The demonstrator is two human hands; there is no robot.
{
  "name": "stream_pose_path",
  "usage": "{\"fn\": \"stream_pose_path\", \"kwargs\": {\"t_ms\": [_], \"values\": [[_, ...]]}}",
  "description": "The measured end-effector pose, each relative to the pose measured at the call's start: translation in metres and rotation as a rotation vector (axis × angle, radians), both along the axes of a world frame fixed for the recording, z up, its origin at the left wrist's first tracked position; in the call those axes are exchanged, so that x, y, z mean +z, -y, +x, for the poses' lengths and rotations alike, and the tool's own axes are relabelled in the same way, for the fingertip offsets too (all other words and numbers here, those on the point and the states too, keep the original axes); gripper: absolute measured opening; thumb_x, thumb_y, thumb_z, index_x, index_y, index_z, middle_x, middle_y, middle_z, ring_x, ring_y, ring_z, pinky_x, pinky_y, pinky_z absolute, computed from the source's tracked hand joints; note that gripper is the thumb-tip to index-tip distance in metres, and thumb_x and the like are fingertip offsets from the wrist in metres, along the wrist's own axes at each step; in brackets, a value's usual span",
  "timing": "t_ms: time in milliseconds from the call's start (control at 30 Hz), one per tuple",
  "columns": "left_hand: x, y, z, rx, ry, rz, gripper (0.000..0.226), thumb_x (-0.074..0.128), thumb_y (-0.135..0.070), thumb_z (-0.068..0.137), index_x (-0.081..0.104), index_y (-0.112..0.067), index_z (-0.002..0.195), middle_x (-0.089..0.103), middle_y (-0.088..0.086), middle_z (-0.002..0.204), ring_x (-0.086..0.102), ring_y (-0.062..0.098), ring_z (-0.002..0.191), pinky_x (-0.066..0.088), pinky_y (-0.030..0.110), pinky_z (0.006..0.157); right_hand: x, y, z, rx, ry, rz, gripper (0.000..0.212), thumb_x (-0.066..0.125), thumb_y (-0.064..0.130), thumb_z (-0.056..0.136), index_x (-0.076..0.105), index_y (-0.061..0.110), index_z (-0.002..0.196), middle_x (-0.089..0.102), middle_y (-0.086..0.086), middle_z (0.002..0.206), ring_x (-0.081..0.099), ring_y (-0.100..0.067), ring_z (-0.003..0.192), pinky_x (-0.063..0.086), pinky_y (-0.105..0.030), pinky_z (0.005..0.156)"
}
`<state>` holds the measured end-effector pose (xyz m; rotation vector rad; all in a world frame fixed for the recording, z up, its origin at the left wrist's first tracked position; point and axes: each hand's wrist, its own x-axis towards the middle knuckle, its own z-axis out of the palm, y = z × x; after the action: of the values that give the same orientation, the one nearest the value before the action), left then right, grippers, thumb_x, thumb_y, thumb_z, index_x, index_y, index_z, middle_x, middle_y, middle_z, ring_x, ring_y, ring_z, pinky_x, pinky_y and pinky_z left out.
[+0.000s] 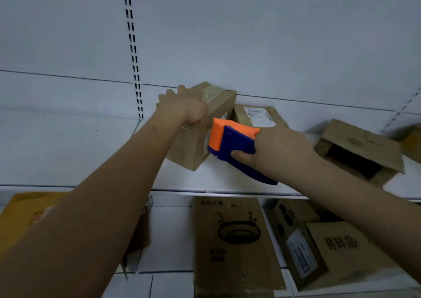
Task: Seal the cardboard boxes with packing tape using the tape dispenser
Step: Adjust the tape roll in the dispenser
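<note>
A closed brown cardboard box [193, 147] stands on a white shelf [68, 152], tilted up toward the back panel. My left hand [184, 107] lies on its top with the fingers curled over the far edge, holding it. My right hand [276, 152] grips the blue handle of an orange and blue tape dispenser [230, 142]. The dispenser's orange head touches the box's right face, near a pale label. Old tape shows on the box's top.
A second labelled box [257, 115] lies behind the dispenser. An open box [360, 147] lies on its side at the right. On the lower shelf are several flat printed boxes [232, 240] and a yellow parcel [25, 213] at the left.
</note>
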<state>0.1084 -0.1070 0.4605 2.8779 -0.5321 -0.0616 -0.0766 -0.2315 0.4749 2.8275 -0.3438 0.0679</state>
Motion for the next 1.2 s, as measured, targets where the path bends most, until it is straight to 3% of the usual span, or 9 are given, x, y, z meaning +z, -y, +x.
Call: {"fn": "stream_pose_path", "kwargs": {"t_ms": [233, 367, 500, 633, 700, 833, 1000, 1100, 1200], "values": [[0.006, 0.002, -0.02, 0.053, 0.015, 0.024, 0.061, 0.031, -0.035, 0.1, 0.014, -0.03, 0.158, 0.01, 0.015, 0.163, 0.018, 0.042, 0.144, 0.013, 0.051, 0.117, 0.001, 0.001, -0.004, -0.018, 0.077, -0.031, 0.058, 0.039, 0.072, 0.089, 0.043, 0.018, 0.069, 0.048, 0.0, 0.066, 0.046, -0.016, 0.057, 0.036, -0.027, 0.051], [0.007, 0.003, -0.046, 0.19, -0.008, 0.048, 0.071, 0.034, -0.033, 0.095, 0.008, -0.012, 0.157, 0.008, 0.023, 0.161, 0.024, 0.043, 0.141, 0.022, 0.048, 0.113, 0.015, 0.023, -0.014, -0.04, 0.021, -0.035, 0.057, 0.038, 0.076, 0.087, 0.051, 0.02, 0.081, 0.052, 0.003, 0.07, 0.052, -0.014, 0.064, 0.031, -0.026, 0.048], [0.02, 0.003, -0.049, 0.092, 0.046, 0.129, 0.076, 0.031, -0.039, 0.1, -0.002, 0.001, 0.156, -0.011, 0.02, 0.164, -0.005, 0.038, 0.151, 0.002, 0.049, 0.123, 0.013, 0.028, -0.017, -0.03, 0.046, -0.027, 0.056, 0.035, 0.074, 0.089, 0.044, 0.022, 0.071, 0.05, 0.004, 0.067, 0.047, -0.011, 0.058, 0.03, -0.025, 0.047], [0.029, 0.005, -0.026, 0.025, 0.027, 0.128, 0.067, 0.033, -0.038, 0.097, 0.011, -0.013, 0.156, 0.011, 0.009, 0.16, 0.007, 0.031, 0.147, 0.018, 0.06, 0.116, -0.002, 0.024, -0.012, -0.064, 0.158, 0.022, 0.055, 0.036, 0.068, 0.093, 0.042, 0.021, 0.066, 0.046, 0.004, 0.063, 0.045, -0.01, 0.055, 0.033, -0.024, 0.047], [0.016, 0.004, -0.02, -0.022, 0.016, 0.092, 0.063, 0.028, -0.038, 0.097, 0.011, -0.026, 0.157, 0.008, 0.004, 0.161, 0.002, 0.03, 0.148, 0.015, 0.068, 0.113, -0.006, 0.026, -0.01, -0.108, 0.152, 0.041, 0.054, 0.034, 0.068, 0.093, 0.037, 0.02, 0.068, 0.043, 0.006, 0.062, 0.039, -0.007, 0.052, 0.028, -0.021, 0.045], [0.009, 0.001, -0.01, -0.144, -0.027, 0.126, 0.06, 0.019, -0.039, 0.102, -0.003, -0.037, 0.158, -0.004, 0.0, 0.167, -0.01, 0.033, 0.152, 0.006, 0.058, 0.12, -0.018, 0.021, -0.003, -0.083, 0.239, 0.033, 0.053, 0.035, 0.066, 0.094, 0.03, 0.022, 0.065, 0.04, 0.005, 0.061, 0.035, -0.007, 0.05, 0.023, -0.022, 0.044], [0.007, 0.001, -0.021, -0.299, 0.02, 0.131, 0.057, 0.017, -0.038, 0.105, -0.002, -0.035, 0.158, -0.001, -0.005, 0.167, -0.005, 0.024, 0.153, 0.02, 0.054, 0.116, -0.001, 0.072, 0.033, -0.173, 0.386, 0.173, 0.028, 0.048, 0.05, 0.094, 0.058, 0.025, 0.085, 0.053, -0.003, 0.077, 0.058, -0.028, 0.077, 0.042, -0.032, 0.066], [0.007, 0.003, -0.011, -0.28, 0.025, 0.121, 0.056, 0.015, -0.04, 0.105, 0.001, -0.035, 0.159, 0.0, -0.007, 0.167, -0.002, 0.023, 0.153, 0.021, 0.054, 0.115, 0.024, 0.105, 0.037, -0.285, 0.395, 0.124, 0.056, 0.046, 0.064, 0.09, 0.053, 0.01, 0.076, 0.048, -0.005, 0.067, 0.052, -0.025, 0.064, 0.035, -0.03, 0.056], [0.005, 0.003, -0.006, -0.285, 0.037, 0.085, 0.056, 0.017, -0.04, 0.104, 0.006, -0.035, 0.158, 0.005, -0.006, 0.167, 0.001, 0.021, 0.153, 0.025, 0.052, 0.113, 0.024, 0.107, 0.029, -0.219, 0.501, 0.324, 0.063, 0.045, 0.072, 0.084, 0.049, 0.011, 0.069, 0.05, -0.005, 0.063, 0.053, -0.022, 0.06, 0.031, -0.03, 0.049]]}}
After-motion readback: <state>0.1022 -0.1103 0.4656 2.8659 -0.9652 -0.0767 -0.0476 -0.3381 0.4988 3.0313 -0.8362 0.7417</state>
